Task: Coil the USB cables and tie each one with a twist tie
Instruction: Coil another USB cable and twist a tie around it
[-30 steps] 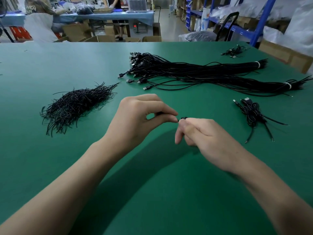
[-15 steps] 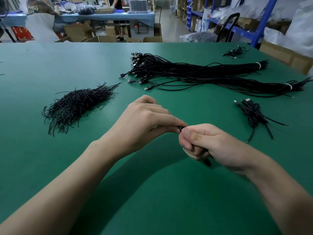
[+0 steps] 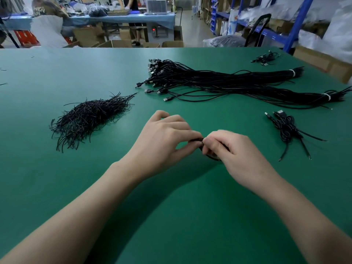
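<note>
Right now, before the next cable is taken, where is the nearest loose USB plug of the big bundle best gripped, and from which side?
Pinch the nearest loose USB plug across its black body, from the near side. It lies flat, in front of the bundle, metal tip pointing left, so it should probably pull free.

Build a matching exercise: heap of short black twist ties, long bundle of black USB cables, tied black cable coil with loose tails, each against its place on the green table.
Things:
1 heap of short black twist ties
2 long bundle of black USB cables
3 tied black cable coil with loose tails

Places on the green table:
A near right
B left
C far middle, stretching right

Pairs: 1-B; 2-C; 3-A
</note>
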Demonstrator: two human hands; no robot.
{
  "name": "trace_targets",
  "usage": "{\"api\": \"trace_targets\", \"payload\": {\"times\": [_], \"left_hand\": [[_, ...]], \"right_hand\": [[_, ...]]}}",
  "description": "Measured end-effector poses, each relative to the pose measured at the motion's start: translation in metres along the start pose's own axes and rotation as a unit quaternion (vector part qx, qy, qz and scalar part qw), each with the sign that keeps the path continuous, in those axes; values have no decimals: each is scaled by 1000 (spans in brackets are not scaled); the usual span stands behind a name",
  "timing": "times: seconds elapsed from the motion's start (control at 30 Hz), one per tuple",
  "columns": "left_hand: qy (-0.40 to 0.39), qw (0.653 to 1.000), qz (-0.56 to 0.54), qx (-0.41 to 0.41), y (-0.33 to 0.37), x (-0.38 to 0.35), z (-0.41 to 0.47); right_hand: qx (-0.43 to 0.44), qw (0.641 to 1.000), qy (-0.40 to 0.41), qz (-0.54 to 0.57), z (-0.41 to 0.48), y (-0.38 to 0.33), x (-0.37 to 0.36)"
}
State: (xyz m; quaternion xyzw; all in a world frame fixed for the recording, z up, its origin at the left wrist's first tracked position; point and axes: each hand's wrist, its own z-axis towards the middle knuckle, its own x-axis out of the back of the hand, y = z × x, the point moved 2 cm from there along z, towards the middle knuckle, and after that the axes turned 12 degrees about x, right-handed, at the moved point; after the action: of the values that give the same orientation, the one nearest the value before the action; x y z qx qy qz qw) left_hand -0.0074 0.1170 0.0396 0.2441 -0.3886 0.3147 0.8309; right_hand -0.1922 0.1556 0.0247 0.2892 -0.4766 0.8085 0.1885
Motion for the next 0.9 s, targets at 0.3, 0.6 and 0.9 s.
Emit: {"api": "trace_targets", "payload": {"times": [0.3, 0.6, 0.9], "left_hand": [[-10, 997, -70, 35, 0, 2, 1], [-16, 992, -127, 7, 2, 4, 1], [-111, 992, -62, 21, -4, 10, 4]], "right_hand": [[-88, 973, -70, 199, -2, 5, -3], [-156, 873, -192, 419, -12, 9, -2], [-27, 994, -100, 31, -4, -2, -4]]}}
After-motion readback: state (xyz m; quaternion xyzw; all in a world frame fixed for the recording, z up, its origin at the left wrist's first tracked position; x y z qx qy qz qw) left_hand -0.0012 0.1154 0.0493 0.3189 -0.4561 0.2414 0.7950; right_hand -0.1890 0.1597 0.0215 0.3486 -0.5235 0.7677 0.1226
